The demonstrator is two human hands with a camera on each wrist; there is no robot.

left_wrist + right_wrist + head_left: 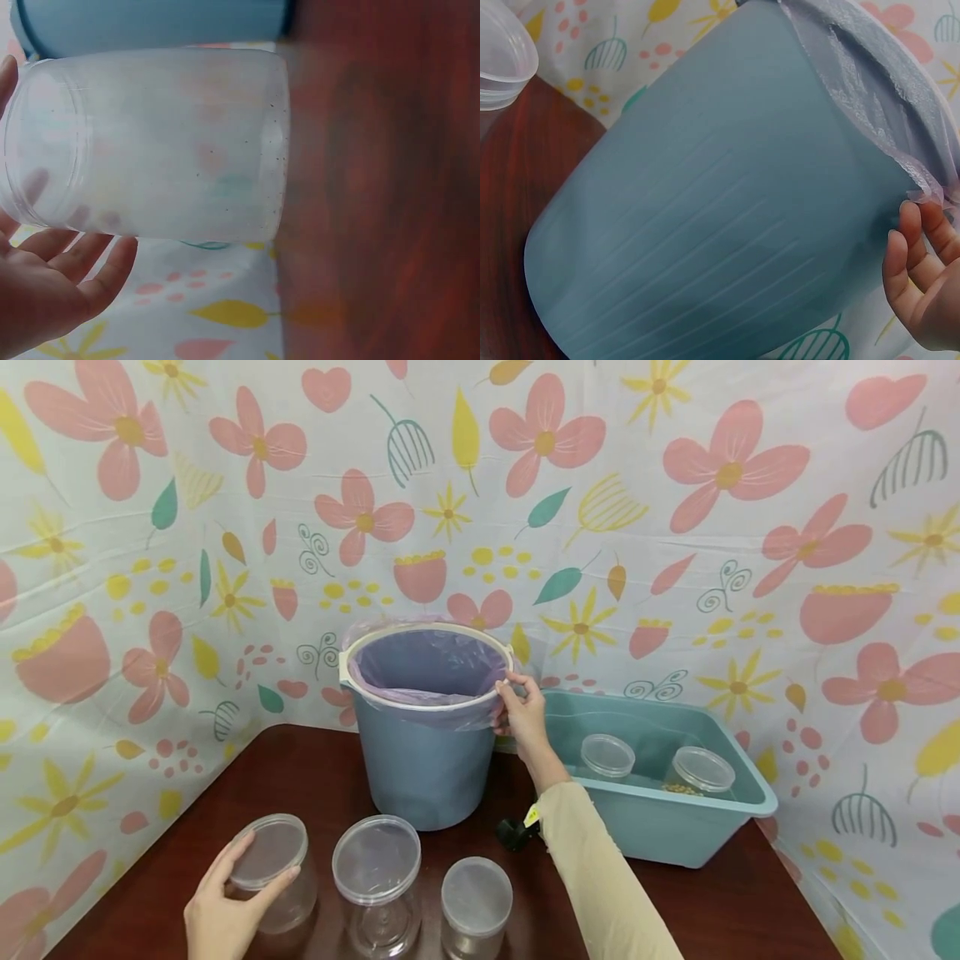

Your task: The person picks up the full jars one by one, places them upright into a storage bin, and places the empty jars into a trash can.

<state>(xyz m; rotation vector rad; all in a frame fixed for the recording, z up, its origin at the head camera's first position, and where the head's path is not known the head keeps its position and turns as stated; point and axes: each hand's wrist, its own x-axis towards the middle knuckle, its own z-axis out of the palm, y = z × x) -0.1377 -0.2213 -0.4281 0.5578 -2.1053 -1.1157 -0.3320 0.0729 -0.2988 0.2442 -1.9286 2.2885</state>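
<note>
A clear plastic jar point(288, 902) with a lid stands at the front left, with my left hand point(232, 893) around its top, thumb on one side and fingers on the other. Small dark specks dot the jar's lower wall in the left wrist view. At the back, a blue-grey trash bin point(427, 768) with a white rim is lined with a translucent purple trash bag point(420, 697) folded over the edge. My right hand point(522, 710) pinches the bag's edge at the bin's right side; the right wrist view shows the fingertips point(910, 214) at the hem.
Two more lidded clear jars, a taller one point(378, 893) and a shorter one point(477, 902), stand on the dark red-brown table point(225, 785). A teal tub point(675, 827) at the right holds two lidded containers, one with tan bits. Flower-patterned cloth point(525, 527) hangs behind.
</note>
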